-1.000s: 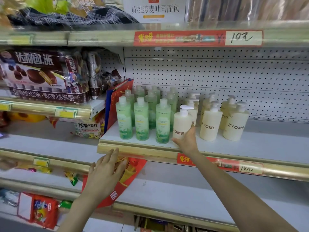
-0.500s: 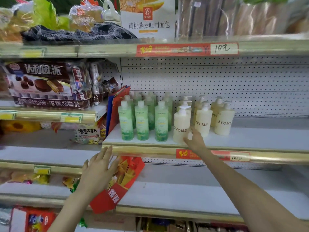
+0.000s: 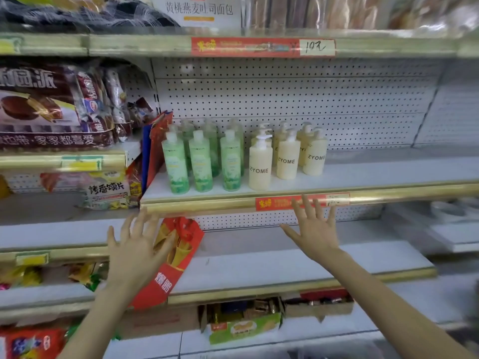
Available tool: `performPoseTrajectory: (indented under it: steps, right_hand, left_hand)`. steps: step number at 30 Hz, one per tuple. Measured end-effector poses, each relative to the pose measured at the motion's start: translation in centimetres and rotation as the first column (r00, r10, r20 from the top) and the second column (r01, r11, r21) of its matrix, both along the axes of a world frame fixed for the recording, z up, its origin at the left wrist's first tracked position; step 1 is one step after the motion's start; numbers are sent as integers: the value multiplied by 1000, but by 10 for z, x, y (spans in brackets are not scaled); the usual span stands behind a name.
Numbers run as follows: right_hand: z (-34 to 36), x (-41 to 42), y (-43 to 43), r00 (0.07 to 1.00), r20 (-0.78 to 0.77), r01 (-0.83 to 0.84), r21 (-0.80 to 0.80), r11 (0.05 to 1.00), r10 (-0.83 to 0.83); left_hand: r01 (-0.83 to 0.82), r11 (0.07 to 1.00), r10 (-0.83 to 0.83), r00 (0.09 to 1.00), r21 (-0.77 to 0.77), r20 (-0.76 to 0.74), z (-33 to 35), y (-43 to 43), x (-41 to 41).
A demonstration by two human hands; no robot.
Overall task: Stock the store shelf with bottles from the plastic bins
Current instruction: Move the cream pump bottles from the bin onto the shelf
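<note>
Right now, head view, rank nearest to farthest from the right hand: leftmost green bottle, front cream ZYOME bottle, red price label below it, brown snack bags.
From the right hand:
1. red price label, directly above the hand
2. front cream ZYOME bottle, up and left
3. leftmost green bottle, further left, same row
4. brown snack bags, far left

cream bottles (image 3: 260, 164) read "zyome"; top shelf tag (image 3: 263, 47) reads "10元".

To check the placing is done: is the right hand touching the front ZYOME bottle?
Apart. The head view shows the right hand open, fingertips at the price strip, bare shelf between them and the front ZYOME bottle.
</note>
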State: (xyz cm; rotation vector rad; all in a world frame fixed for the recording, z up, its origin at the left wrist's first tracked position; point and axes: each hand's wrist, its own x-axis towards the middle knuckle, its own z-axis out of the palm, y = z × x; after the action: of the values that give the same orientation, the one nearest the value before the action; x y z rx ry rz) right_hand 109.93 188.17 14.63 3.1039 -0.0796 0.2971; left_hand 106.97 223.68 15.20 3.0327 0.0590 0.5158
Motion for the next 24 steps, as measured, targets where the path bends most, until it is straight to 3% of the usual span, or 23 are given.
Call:
performPoseTrajectory:
  steps: [11,20,24]
  right_hand:
    - [-69,-33,-22,977,-174,108,-89,990,-122]
    - [-156,1,-19,929,-371,-79,-191,978,3]
    - [-217,9,-11,874,-483,-133,-142,981,49]
  left_hand:
    - [-60,997,54,992,-52,-116,-74,8,7]
    - [-101,994,86,950,-36,-301,-169,15,9]
    - [-141,990,120,908,-23,-400,-227,22,1]
